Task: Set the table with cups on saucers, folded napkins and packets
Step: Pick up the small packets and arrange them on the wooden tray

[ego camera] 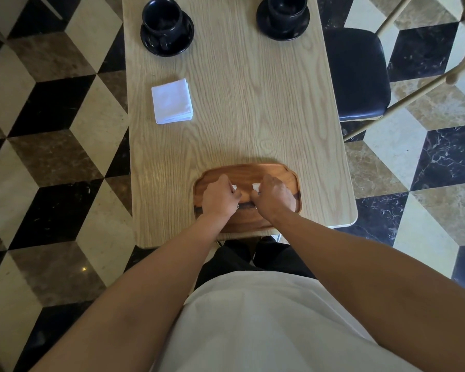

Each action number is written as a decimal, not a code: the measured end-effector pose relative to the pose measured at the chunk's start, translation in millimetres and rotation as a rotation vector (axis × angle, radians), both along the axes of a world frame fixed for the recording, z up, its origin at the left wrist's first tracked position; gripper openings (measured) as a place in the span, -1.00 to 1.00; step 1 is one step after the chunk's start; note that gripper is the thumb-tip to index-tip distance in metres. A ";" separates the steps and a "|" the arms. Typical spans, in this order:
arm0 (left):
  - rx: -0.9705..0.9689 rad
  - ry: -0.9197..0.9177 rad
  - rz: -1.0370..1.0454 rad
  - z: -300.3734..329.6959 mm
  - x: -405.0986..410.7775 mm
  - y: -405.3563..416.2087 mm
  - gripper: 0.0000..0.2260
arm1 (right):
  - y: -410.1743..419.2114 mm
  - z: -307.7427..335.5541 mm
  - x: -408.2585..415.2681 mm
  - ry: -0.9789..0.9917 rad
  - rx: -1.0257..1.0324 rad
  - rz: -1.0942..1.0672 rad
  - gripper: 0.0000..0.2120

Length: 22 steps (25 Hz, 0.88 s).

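Both hands — left point(220, 197), right point(273, 197) — curl knuckles-up over the wooden tray point(290, 174), each pinching a white packet point(256, 186).

left cup: glossy black ceramic cup point(163, 18) upright on round black saucer point(167, 34), far-left end of the light oak table point(239, 108)
right cup: second black cup point(287, 5) upright on matching black saucer point(283, 21), far-right end
napkins: flat stack of folded white square napkins point(172, 101), left edge, mid-table
packets: small white paper packets point(255, 187), only corners visible, near end; count unclear
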<state>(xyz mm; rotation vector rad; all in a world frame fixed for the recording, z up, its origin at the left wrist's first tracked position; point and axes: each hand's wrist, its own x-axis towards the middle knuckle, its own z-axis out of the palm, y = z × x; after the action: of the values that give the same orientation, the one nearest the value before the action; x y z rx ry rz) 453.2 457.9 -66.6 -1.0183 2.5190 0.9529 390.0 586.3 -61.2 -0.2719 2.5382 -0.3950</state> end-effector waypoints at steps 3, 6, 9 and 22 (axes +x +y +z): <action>-0.003 0.015 -0.026 1.9 2.1 0.1 -0.81 | 2.8 2.8 1.0 0.018 0.019 0.062 -0.75; -0.017 0.075 -0.114 5.0 6.8 -4.2 -0.80 | 5.5 5.7 -0.2 0.088 -0.025 0.111 -0.73; -0.102 0.152 -0.262 5.3 14.2 -8.3 -0.83 | 6.7 6.5 -2.7 0.119 -0.042 0.178 -0.77; -0.167 0.133 -0.334 18.1 13.6 -21.5 -0.72 | 14.2 5.3 -11.6 0.110 -0.021 0.284 -0.68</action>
<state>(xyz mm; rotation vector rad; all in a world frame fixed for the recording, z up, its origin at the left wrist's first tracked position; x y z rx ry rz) 466.8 436.5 -48.4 -0.5593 2.7978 0.7447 378.3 600.5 -55.9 -0.6692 2.5527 -0.3029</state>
